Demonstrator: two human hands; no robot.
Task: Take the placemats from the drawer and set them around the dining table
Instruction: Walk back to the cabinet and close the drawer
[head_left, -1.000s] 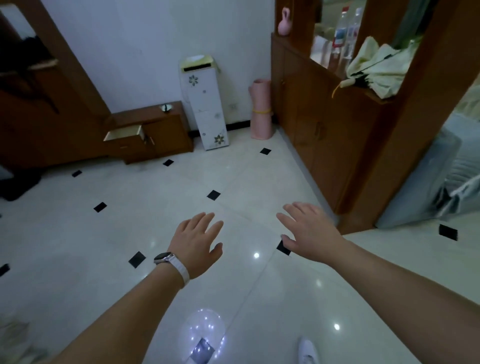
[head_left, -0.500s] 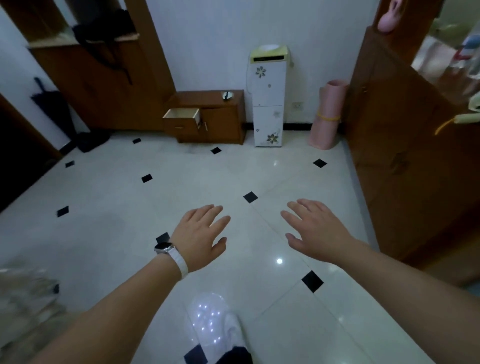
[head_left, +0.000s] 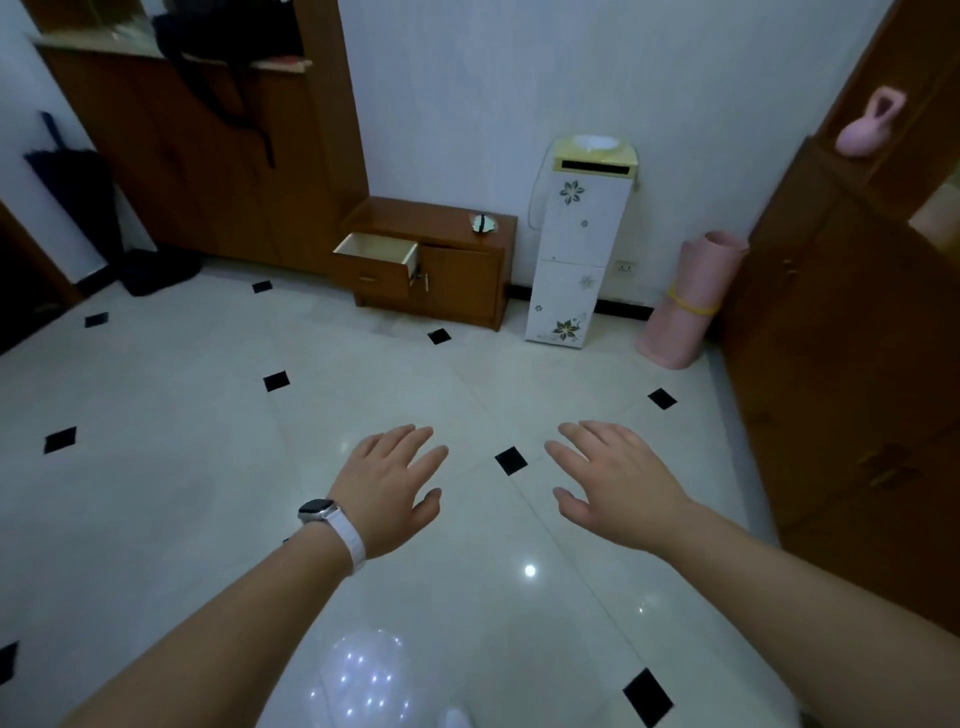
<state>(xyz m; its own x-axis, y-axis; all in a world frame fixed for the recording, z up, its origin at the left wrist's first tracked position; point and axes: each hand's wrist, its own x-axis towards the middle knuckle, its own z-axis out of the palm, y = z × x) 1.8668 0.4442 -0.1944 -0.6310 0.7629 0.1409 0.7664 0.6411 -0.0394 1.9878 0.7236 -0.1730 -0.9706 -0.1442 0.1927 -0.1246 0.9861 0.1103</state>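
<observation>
We hold our left hand (head_left: 390, 487) and right hand (head_left: 618, 480) out flat over the floor (head_left: 156, 493), fingers spread, holding nothing; the drawer (head_left: 378, 262) far ahead sits pulled out.

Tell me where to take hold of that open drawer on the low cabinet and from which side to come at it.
Grip the drawer by the small handle at the middle of its dark front panel, coming from the front, the room side. It already stands pulled out with its pale inside showing, and its front faces the floor space. Both the left hand and right hand are open and empty.
</observation>
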